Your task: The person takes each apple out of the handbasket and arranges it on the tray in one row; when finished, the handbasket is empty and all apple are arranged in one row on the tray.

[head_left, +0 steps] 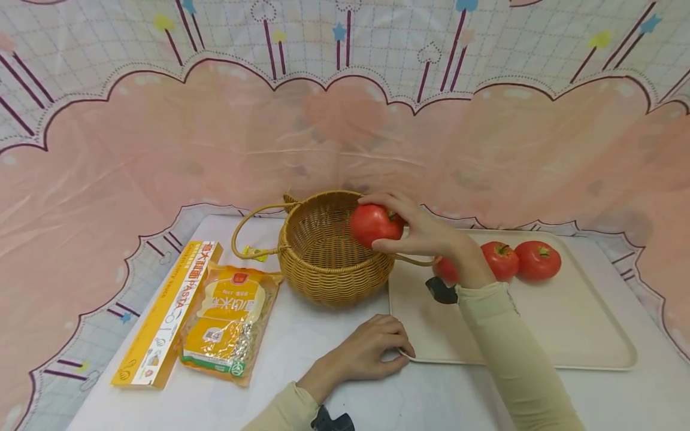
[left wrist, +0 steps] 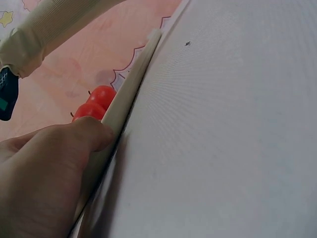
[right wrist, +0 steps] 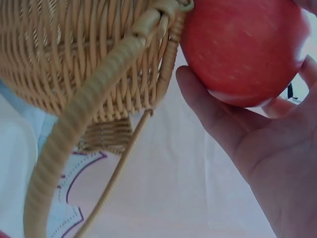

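Note:
My right hand (head_left: 426,230) grips a red tomato (head_left: 372,225) over the right rim of a round wicker basket (head_left: 334,281). Fingers and thumb curve round the tomato (right wrist: 242,49) in the right wrist view, beside the basket's woven wall (right wrist: 84,54). At the near left corner of a cream tray (head_left: 571,329), my left hand (head_left: 369,350) pinches the edge. From the left wrist, its thumb (left wrist: 91,134) lies over the tray's rim (left wrist: 126,94). On the tray sit more tomatoes (head_left: 538,260), one of them partly hidden by my right forearm.
Left of the basket lie a yellow bag of pasta (head_left: 229,323) and a long yellow-and-white pasta box (head_left: 164,317). A small yellow packet (head_left: 255,254) lies by the basket's left handle (head_left: 237,233). A patterned cloth (head_left: 334,143) hangs behind the white table (head_left: 210,407).

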A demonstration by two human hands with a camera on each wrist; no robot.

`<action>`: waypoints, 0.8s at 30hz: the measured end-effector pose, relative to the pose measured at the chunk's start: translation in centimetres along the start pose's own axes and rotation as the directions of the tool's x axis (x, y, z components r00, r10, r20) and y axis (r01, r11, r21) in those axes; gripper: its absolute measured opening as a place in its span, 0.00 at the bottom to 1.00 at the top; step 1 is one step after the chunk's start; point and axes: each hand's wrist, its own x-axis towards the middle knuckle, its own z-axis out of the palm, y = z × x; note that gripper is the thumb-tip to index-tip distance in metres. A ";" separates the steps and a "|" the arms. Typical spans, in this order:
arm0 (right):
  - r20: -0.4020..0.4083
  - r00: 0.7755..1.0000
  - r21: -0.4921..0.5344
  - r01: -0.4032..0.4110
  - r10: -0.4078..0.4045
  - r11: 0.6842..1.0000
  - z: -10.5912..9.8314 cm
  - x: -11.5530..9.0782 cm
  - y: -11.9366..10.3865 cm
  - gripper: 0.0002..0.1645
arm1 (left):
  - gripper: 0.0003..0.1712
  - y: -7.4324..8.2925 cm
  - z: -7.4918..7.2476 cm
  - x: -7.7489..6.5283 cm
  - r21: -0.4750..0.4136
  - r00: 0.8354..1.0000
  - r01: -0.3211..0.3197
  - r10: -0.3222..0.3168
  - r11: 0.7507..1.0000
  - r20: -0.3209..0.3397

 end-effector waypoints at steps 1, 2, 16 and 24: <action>-0.005 1.000 0.003 -0.004 0.004 1.000 -0.1 -0.2 0.0 0.40 | 0.05 0.0 0.0 0.0 -0.005 1.000 0.003 -0.003 1.000 -0.002; -0.011 1.000 0.002 -0.010 0.010 1.000 -0.2 -0.5 0.1 0.40 | 0.05 0.0 0.0 0.0 -0.013 1.000 0.005 -0.005 1.000 -0.003; -0.048 0.994 0.009 -0.094 0.095 0.996 -1.1 -4.0 1.3 0.42 | 0.05 -0.2 0.1 0.1 -0.013 1.000 -0.001 0.002 1.000 0.001; -0.089 0.980 0.054 -0.176 0.180 0.983 -0.9 -5.8 2.7 0.42 | 0.05 -0.2 0.2 0.1 -0.020 1.000 0.003 -0.003 1.000 -0.005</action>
